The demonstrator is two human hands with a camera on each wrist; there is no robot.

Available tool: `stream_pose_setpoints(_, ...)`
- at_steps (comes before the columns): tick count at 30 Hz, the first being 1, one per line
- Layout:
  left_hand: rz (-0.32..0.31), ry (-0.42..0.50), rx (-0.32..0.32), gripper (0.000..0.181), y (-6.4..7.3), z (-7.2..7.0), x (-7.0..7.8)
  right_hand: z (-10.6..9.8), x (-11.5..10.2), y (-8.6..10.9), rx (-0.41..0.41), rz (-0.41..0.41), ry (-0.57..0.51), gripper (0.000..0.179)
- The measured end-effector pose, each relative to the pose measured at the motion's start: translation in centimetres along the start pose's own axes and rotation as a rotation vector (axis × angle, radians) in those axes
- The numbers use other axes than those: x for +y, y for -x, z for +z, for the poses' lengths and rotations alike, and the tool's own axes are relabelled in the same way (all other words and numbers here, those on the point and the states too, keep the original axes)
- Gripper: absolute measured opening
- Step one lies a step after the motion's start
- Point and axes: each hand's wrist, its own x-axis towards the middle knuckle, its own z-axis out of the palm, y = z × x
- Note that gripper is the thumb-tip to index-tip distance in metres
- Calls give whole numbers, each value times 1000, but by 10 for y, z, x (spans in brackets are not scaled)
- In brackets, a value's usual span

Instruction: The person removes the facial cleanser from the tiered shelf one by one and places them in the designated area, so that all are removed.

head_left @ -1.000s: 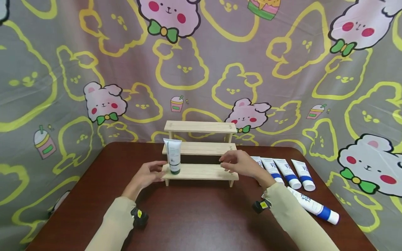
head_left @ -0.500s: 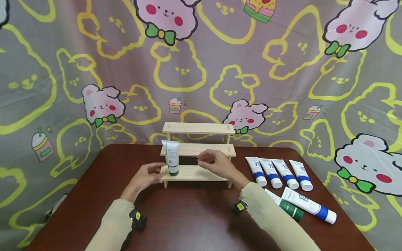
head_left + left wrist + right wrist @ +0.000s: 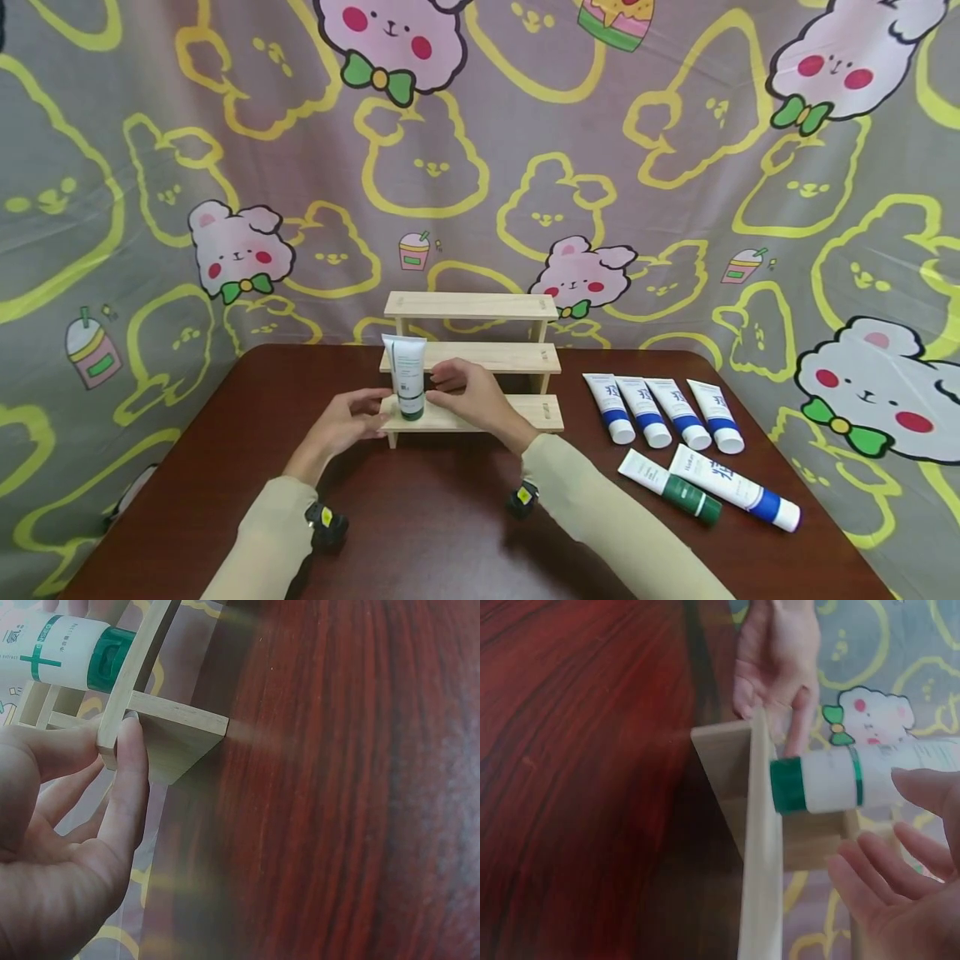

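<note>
A white squeeze tube [image 3: 409, 379] with a green cap stands cap-down at the left end of the bottom step of a three-tier wooden shelf [image 3: 517, 411]. My left hand [image 3: 347, 425] pinches the end of that bottom board, thumb on one face and a finger on the other, as the left wrist view of the hand [image 3: 82, 825] shows. Just right of the tube is my right hand [image 3: 476, 398], its fingers loosely bent. In the right wrist view the thumb of my right hand [image 3: 915, 892] overlaps the tube [image 3: 832, 780], while the other fingers are spread apart from it.
Several white tubes with blue bands [image 3: 647, 412] lie in a row on the right of the dark red table [image 3: 450, 533]. In front of them lie another blue-banded tube [image 3: 738, 487] and a green-and-white tube [image 3: 671, 486]. A patterned curtain [image 3: 435, 167] hangs behind.
My right hand has moved left from the shelf's right end to beside the standing tube, uncovering the tubes on the right. My left hand keeps its place at the shelf's left end.
</note>
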Motion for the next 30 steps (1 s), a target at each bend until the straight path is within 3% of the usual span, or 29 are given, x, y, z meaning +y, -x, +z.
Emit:
stream_pose_setpoints(11, 14, 35, -16, 49, -1, -1, -2, 27, 5, -7, 48, 11, -54, 39)
stream_pose_setpoints(30, 19, 16, -11, 49, -2, -2, -1, 36, 2, -14, 127, 8, -66, 36)
